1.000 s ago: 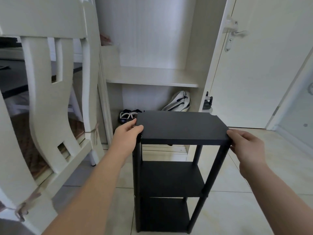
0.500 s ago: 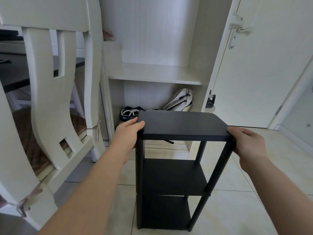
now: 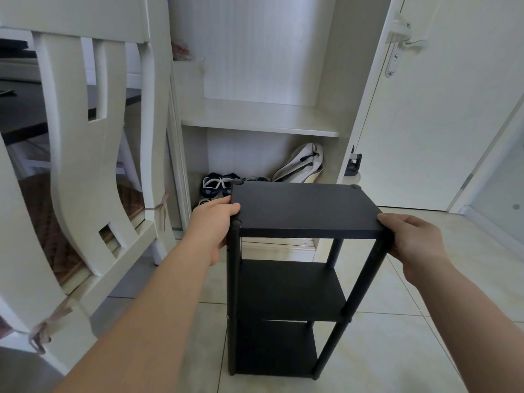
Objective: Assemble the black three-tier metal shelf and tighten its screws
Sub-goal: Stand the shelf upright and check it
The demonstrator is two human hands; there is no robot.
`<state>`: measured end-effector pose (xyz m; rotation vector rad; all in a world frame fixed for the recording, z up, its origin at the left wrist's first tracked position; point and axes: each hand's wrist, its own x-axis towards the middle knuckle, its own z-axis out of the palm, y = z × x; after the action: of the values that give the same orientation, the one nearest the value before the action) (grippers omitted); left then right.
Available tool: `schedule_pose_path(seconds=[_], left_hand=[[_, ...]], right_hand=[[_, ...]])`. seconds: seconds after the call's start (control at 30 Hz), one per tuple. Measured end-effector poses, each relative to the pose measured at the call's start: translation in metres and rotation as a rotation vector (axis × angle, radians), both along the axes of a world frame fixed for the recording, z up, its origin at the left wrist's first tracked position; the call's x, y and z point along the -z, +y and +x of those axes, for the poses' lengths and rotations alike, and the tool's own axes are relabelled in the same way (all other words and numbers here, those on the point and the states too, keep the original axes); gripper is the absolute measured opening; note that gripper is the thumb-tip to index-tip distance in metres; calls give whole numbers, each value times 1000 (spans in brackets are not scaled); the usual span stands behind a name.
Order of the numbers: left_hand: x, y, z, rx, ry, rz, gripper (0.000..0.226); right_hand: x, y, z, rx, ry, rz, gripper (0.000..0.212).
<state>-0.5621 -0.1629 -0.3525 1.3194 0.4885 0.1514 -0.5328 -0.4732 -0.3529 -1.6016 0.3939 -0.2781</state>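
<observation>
Black three-tier metal shelf (image 3: 306, 208) barely shifted, upright, left hand (image 3: 212, 222) and right hand (image 3: 411, 239) grasping its top tier's ends

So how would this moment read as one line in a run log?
shelf: three tiers joined, upright | left hand: grips top tier left edge | right hand: grips its right corner

Home entryway, shoes (image 3: 217, 185) in cupboard (image 3: 261, 120), door (image 3: 442, 109)

Beige tiled floor (image 3: 397, 350), white chair (image 3: 85, 180) at left, open white cabinet (image 3: 255, 120) holding shoes (image 3: 218, 184), white door (image 3: 439, 123) at right
</observation>
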Motion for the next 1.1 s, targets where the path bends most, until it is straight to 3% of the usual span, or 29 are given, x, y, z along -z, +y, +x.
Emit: schedule_pose_path(seconds=[0.37, 0.53, 1.1], left_hand=[[0, 2, -1, 77, 0, 33, 27], [2, 2, -4, 106, 2, 48, 20], [-6, -4, 3, 54, 65, 61, 28]], right_hand=[[-2, -8, 3, 3, 79, 135, 12], [-3, -10, 3, 2, 105, 116, 14], [-6, -17, -4, -61, 122, 125, 14]])
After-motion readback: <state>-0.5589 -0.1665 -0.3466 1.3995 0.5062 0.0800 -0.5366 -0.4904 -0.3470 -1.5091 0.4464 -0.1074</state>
